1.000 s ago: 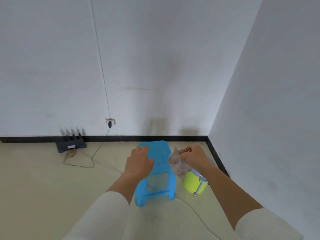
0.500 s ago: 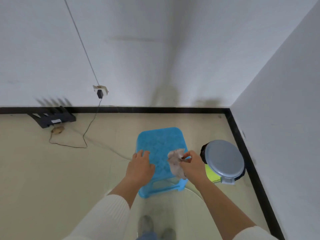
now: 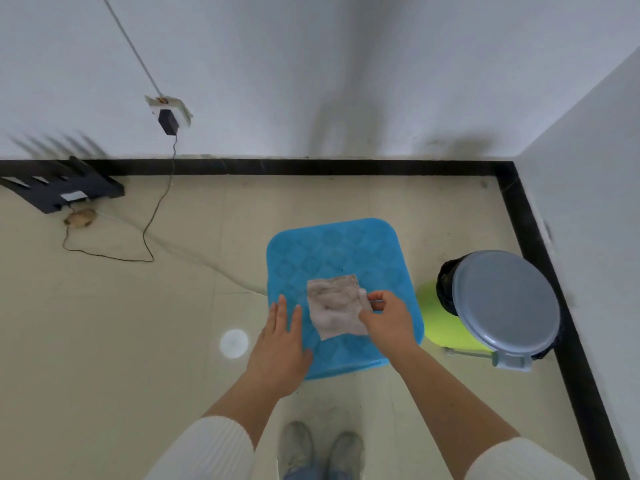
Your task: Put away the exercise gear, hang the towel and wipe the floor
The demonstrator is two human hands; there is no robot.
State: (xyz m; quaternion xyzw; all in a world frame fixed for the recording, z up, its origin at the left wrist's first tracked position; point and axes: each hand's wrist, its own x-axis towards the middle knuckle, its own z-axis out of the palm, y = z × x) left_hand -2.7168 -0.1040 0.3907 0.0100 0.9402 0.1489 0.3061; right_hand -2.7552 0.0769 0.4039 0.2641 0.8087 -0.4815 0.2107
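Your right hand (image 3: 386, 320): pinching crumpled grey cloth (image 3: 335, 306) | your left hand (image 3: 280, 344): fingers spread flat | both on blue plastic stool (image 3: 332, 251)

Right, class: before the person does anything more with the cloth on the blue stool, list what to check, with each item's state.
1. Right hand pinches the cloth at its right edge: ok.
2. Cloth lies on the blue stool: ok.
3. Left hand open, flat at the stool's near-left edge, off the cloth: ok.
4. Bin lid closed, right of the stool: ok.
5. Cord trails on the floor to the left, clear of the feet: ok.
6. Cloth damp enough for wiping: cannot tell.
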